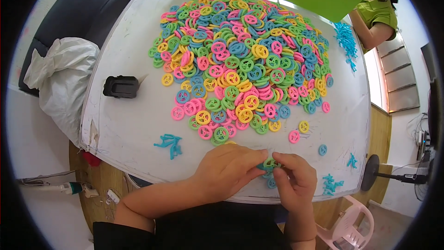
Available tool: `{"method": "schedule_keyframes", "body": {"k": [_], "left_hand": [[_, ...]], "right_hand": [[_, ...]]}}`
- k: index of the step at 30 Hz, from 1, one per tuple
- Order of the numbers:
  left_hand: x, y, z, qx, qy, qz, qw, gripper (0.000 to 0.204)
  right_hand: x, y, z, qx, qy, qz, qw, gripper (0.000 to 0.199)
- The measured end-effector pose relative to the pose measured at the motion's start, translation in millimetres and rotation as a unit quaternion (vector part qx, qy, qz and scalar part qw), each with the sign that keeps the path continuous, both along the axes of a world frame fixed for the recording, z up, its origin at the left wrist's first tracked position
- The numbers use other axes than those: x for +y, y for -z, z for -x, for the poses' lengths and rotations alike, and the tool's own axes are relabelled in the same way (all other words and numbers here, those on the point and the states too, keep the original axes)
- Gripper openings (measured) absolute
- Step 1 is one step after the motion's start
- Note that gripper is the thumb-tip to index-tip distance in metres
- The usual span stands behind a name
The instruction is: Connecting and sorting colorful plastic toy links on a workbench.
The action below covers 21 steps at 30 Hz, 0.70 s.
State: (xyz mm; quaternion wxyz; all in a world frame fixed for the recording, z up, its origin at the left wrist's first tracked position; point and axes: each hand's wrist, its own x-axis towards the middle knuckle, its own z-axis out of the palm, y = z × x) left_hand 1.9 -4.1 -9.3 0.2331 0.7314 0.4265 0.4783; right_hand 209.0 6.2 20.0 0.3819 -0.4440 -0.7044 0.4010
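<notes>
From the head view, my left hand (229,169) and right hand (293,178) pinch a green ring (269,163) together just below the big ring pile (240,60); I judge most rings remain unhandled.

Both hands meet at the near edge of the white worktop (120,125): left hand (226,169) and right hand (293,180) pinch a green wheel piece (269,163) between the fingertips. Huge pile of pink, yellow, green and blue wheels (240,65) sits behind, black clip thing (120,86) off left.
</notes>
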Motion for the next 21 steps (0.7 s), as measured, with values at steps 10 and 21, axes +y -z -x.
{"method": "schedule_keyframes", "body": {"k": [10, 21], "left_hand": [[-7, 1, -2, 0.022, -0.012, 0.052, 0.998, 0.047], [0, -5, -3, 0.009, -0.032, -0.076, 0.997, 0.030]], "right_hand": [[7, -15, -2, -0.155, -0.063, -0.082, 0.983, 0.037], [7, -8, -8, 0.225, 0.003, 0.382, 0.896, 0.024]]}}
